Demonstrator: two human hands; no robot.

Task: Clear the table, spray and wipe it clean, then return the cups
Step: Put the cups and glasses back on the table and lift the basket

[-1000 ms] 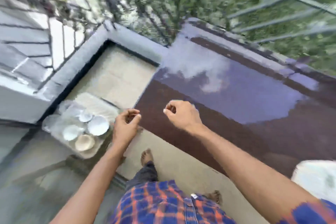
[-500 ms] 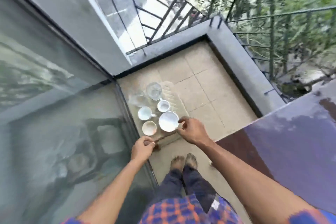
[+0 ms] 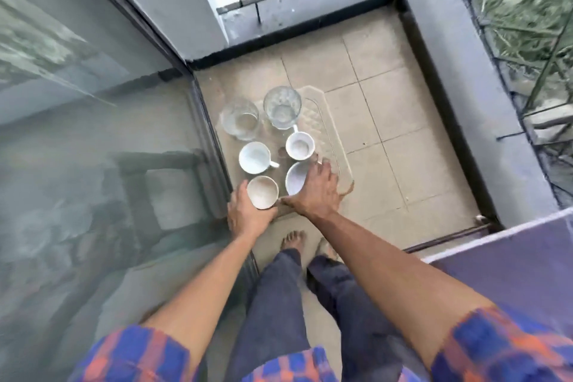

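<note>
Flooring of beige square tiles (image 3: 387,102) is carrying a clear rectangular plastic tray (image 3: 322,121), which is lying along the glass door on the person's left. A glossy purple-brown tabletop (image 3: 511,257) is showing at the lower right, well apart from the tray.

Two clear glass tumblers are standing upright at the tray's far edge, one in the far left corner (image 3: 241,119) and one just beside it (image 3: 282,108). Two white ceramic handled cups are standing across the tray's middle, one left (image 3: 254,157) and one right (image 3: 299,146). A white round cup (image 3: 293,180) is sitting at the near edge, and a beige round ceramic cup (image 3: 263,192) is standing in the near left corner.

The left hand (image 3: 246,217) is curling round the beige cup. The right hand (image 3: 316,192) is lying over the white round cup's right rim; whether it is gripping cannot be told. The two hands are nearly touching.
</note>
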